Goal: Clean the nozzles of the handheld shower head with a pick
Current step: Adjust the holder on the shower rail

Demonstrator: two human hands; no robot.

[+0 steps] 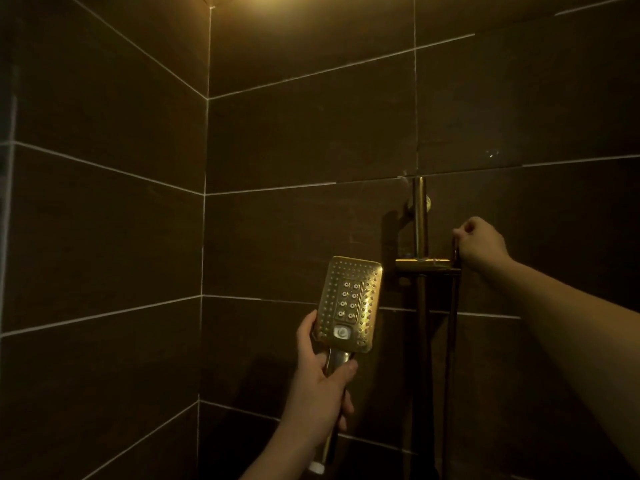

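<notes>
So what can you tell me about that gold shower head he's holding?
The shower head is a rounded rectangle with a shiny gold, metal-looking finish. Its face is turned to the camera: rows of small nozzles around the edge, a centre panel with larger pale nozzles, and a whitish button below. It is held upright, slightly tilted, before the dark tiled wall. The left hand grips its handle; nothing else touches it.

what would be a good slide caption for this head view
Left hand holds the gold shower head face-up to the camera while the right hand reaches to the wall bracket.
</notes>
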